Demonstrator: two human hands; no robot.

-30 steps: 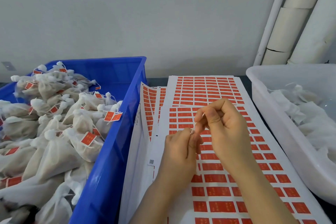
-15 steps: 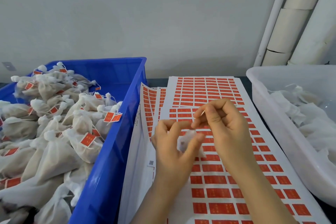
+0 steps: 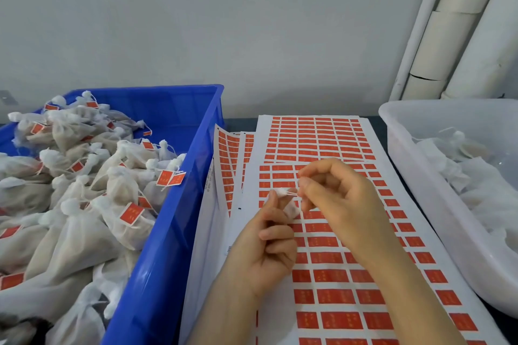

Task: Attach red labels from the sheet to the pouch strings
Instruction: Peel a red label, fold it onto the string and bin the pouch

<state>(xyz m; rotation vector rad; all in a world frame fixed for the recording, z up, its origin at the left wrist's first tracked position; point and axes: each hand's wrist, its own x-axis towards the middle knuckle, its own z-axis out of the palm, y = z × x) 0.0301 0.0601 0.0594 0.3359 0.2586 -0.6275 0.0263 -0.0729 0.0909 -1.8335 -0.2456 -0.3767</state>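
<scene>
White sheets of red labels (image 3: 336, 260) lie flat in front of me, several overlapping. Above them my left hand (image 3: 269, 246) grips a small white mesh pouch (image 3: 290, 209), its gathered top sticking up past my fingertips. My right hand (image 3: 336, 199) pinches the pouch's thin white string (image 3: 293, 193) just right of that top. Most of the pouch is hidden in my left palm. No loose label shows between my fingers.
A blue crate (image 3: 168, 232) on the left is heaped with pouches that carry red labels (image 3: 131, 213). A translucent white tub (image 3: 420, 176) on the right holds plain white pouches. White pipes (image 3: 462, 22) run up the grey wall behind.
My left hand has closed round the pouch and turned so its top points up. My right hand shifted slightly and now draws the string sideways from the pouch top.
</scene>
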